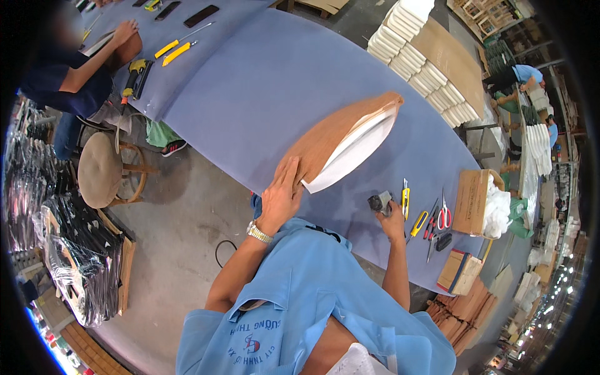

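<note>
My left hand (281, 199) grips the near end of a brown upholstered panel (334, 134), its fingers laid over the brown cover. The panel is long and curved and rests tilted on the blue-grey table, its white lining (356, 155) facing right. My right hand (392, 220) is closed around a grey-and-black tool (379, 201) at the near side of the table; its exact kind is hard to make out from this angle. Just right of that hand lie a yellow utility knife (405, 200) and a yellow-handled tool (419, 223).
Red-handled scissors (444, 217), a cardboard box (470, 201) with white stuffing and a smaller box (459, 272) are at right. White pads (431, 84) are stacked beyond the table. At far left a co-worker's hand (126, 30) works near a staple gun (135, 78); a round stool (100, 170) stands below.
</note>
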A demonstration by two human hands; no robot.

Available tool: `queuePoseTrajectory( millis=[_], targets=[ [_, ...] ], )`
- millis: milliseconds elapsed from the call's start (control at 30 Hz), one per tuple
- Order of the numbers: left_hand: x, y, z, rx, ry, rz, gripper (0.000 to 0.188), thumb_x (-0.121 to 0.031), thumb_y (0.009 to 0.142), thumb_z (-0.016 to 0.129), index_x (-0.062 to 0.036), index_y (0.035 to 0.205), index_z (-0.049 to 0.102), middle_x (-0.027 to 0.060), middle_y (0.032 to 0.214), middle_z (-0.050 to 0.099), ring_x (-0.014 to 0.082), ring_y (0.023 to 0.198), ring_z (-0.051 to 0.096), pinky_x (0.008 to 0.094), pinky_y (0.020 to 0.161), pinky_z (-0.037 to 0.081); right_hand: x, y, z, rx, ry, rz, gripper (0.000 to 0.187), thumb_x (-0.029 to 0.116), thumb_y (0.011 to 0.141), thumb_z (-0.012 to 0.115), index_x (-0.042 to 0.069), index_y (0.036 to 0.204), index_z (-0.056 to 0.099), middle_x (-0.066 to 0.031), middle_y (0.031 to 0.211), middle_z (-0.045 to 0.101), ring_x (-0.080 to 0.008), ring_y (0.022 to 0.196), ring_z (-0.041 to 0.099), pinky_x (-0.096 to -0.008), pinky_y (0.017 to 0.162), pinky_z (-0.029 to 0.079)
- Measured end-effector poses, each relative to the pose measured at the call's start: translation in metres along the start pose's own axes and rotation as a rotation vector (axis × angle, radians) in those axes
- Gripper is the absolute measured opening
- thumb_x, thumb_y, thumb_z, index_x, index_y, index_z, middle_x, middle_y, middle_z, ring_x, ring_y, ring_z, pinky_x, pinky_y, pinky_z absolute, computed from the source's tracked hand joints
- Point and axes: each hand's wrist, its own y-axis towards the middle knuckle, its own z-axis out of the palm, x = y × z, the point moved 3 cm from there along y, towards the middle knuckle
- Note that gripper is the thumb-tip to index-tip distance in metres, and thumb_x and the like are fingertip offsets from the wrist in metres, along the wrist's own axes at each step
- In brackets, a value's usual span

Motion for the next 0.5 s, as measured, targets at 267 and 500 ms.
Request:
queuePoseTrajectory(
  millis=[267, 500],
  targets=[
    [-0.012, 0.005, 0.002, 0.189, 0.178, -0.009, 0.086, -0.010, 0.083, 0.067, -0.0174, 0.162, 0.034, 0.0127, 0.161, 0.046, 0.0396, 0.134, 0.056, 0.0508, 0.090, 0.060, 0.101, 0.106, -0.059, -0.147, 0.753, -0.071, 0.062, 0.030, 0.098, 0.073, 0.000, 0.148, 0.052, -0.0216, 0.147, 0.057, -0.0274, 0.127, 0.063, -0.0405, 0.106, 0.049],
    [-0.016, 0.007, 0.006, 0.154, 0.149, 0.001, 0.086, -0.010, 0.082, 0.066, -0.0167, 0.162, 0.035, 0.0144, 0.155, 0.052, 0.0422, 0.122, 0.063, 0.0516, 0.088, 0.060, 0.145, 0.214, -0.063, -0.314, 0.663, -0.090, 0.047, 0.027, 0.098, 0.069, 0.001, 0.136, 0.060, -0.0176, 0.140, 0.060, -0.0321, 0.131, 0.057, -0.0425, 0.110, 0.044]
  ],
)
